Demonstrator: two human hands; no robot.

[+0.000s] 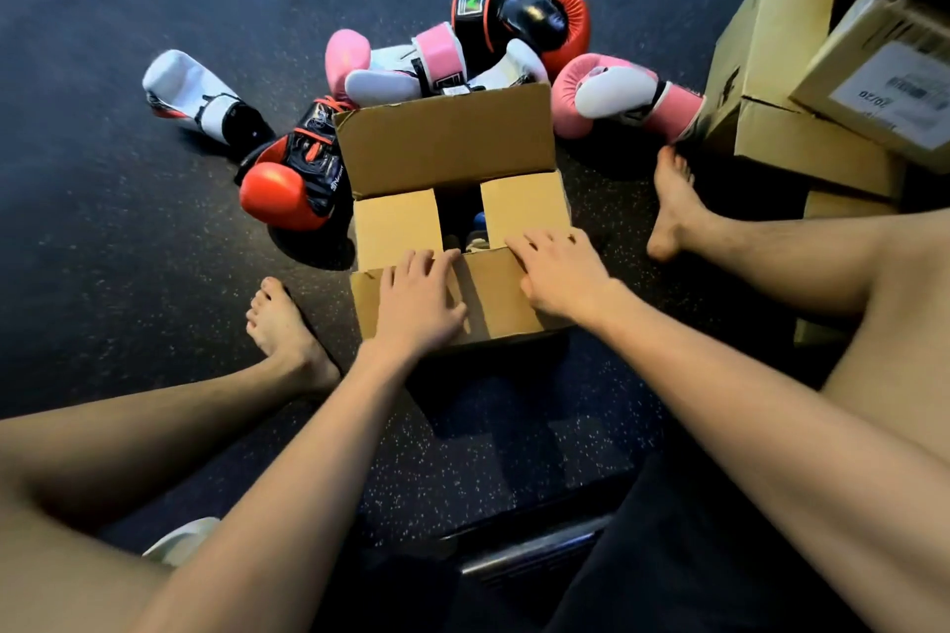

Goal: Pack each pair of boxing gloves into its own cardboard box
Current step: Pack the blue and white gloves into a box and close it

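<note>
Cardboard box (524,211): 2 side flaps (396,226) down. Left hand (416,303), right hand (560,278) flat on 6 o'clock flap (493,293), grip released. Best press it level, then fold 12 o'clock flap (447,144).

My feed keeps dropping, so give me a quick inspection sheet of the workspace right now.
Surface: dark speckled floor.
Job's things: box with side flaps folded in, far flap up; pink glove, red glove, white glove loose around it.
Clutter: white object by the left leg, cannot tell what.
Hands: left hand and right hand flat on the near flap.
Cables: nothing seen.
Surroundings: stacked boxes at the right.
</note>
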